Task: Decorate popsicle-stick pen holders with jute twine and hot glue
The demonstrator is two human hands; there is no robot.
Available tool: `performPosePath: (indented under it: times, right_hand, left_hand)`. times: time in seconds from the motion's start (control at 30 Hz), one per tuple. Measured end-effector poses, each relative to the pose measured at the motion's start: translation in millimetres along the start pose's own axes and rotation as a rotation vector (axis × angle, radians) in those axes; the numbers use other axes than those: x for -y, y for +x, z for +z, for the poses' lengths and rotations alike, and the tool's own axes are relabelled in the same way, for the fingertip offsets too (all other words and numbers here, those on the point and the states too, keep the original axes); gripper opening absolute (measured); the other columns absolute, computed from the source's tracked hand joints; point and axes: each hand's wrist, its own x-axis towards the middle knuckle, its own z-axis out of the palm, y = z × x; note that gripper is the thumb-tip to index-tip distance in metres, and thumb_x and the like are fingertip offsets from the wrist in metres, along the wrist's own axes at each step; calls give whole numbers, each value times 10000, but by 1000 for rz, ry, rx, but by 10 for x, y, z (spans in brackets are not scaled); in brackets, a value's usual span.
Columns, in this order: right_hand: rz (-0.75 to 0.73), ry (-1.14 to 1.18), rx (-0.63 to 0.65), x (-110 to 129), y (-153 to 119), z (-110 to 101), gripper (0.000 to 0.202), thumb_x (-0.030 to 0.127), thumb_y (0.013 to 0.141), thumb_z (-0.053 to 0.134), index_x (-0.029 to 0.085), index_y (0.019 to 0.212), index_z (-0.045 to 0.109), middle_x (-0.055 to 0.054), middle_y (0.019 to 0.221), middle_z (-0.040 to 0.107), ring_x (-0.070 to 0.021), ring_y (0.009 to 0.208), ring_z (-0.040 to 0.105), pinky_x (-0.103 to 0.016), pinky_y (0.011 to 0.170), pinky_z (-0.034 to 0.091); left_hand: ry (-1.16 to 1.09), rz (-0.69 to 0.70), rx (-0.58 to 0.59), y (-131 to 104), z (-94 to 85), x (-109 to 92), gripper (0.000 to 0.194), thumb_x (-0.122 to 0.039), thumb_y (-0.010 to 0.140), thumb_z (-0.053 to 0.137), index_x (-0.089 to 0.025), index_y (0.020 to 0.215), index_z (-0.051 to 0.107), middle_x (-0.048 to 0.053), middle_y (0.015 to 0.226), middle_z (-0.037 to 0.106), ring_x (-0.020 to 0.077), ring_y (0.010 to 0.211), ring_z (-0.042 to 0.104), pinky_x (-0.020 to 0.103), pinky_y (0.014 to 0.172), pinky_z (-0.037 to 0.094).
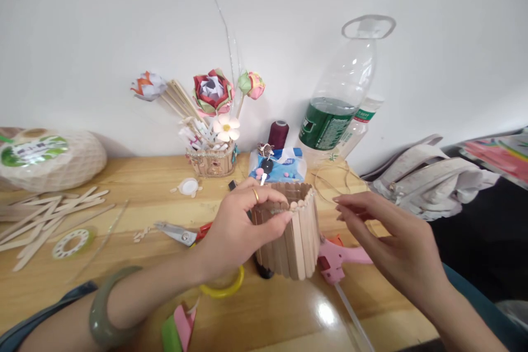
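Observation:
A round cup made of upright wooden craft sticks (pixel 303 239) stands in the middle, open at the top. My left hand (pixel 251 220), with a gold ring and a jade-coloured bangle, pinches its near rim, fingers inside and thumb outside. To the right of the cup, my right hand (pixel 388 236) is raised with thumb and fingertips together on a thin brown cord (pixel 324 196). The cord loops back over the table behind. A pink glue gun (pixel 333 261) lies behind and right of the cup, a clear glue stick (pixel 350 311) near it.
Red-handled scissors (pixel 181 232), a yellow ring (pixel 225 286) and loose craft sticks (pixel 53 217) lie on the left. At the back stand a stick basket of paper flowers (pixel 212 162), a thread spool (pixel 278 135), a tissue pack (pixel 280 162) and a large plastic bottle (pixel 330 115).

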Motion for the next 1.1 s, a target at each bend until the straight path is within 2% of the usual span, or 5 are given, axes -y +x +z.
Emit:
performPosePath:
  times: [0.07, 0.2, 0.63, 0.9, 1.1]
  right_hand:
    - [-64, -292, 176, -216, -137, 34, 260, 90, 786, 444, 161, 974, 610, -80, 921, 705, -213, 710, 689, -278, 475, 510]
    - [-172, -388, 479, -411, -375, 111, 353, 35, 713, 420, 138, 986, 618, -120, 1001, 696, -241, 875, 679, -314, 595, 553]
    - [-201, -457, 446, -260, -726, 126, 441, 65, 708, 409, 160, 1116, 548, -120, 1022, 684, -241, 802, 685, -360, 647, 546]
    - [-210, -422, 470, -415, -764, 63, 278, 46, 678, 441, 170, 909, 533, -106, 919, 606, -168, 528, 628, -279, 443, 496]
    - [18, -235, 191, -514, -779, -274, 173, 298, 832, 481, 224, 977, 540, -126, 900, 612, -235, 673, 657, -288, 447, 522]
  left_hand:
    - [19, 49, -13, 43, -9, 61, 46, -206, 760, 652, -207, 793, 684, 15, 794, 644, 158, 754, 571, 327, 749, 490]
    - [18, 31, 1, 127, 4, 175, 45, -212, 763, 678, -213, 799, 704, 19, 818, 653, 166, 807, 596, 313, 751, 499]
    - [56, -131, -40, 170, 23, 228, 106, -269, 737, 664, -175, 785, 663, 34, 853, 726, 171, 721, 641, 289, 641, 510]
    - [7, -56, -26, 162, -17, 323, 187, -272, 820, 589, -208, 931, 725, 51, 952, 736, 214, 1001, 649, 345, 819, 543]
    - [-85, -95, 70, 175, -21, 328, 239, -283, 851, 560, -242, 1041, 700, 43, 1119, 692, 236, 1194, 537, 473, 1043, 379]
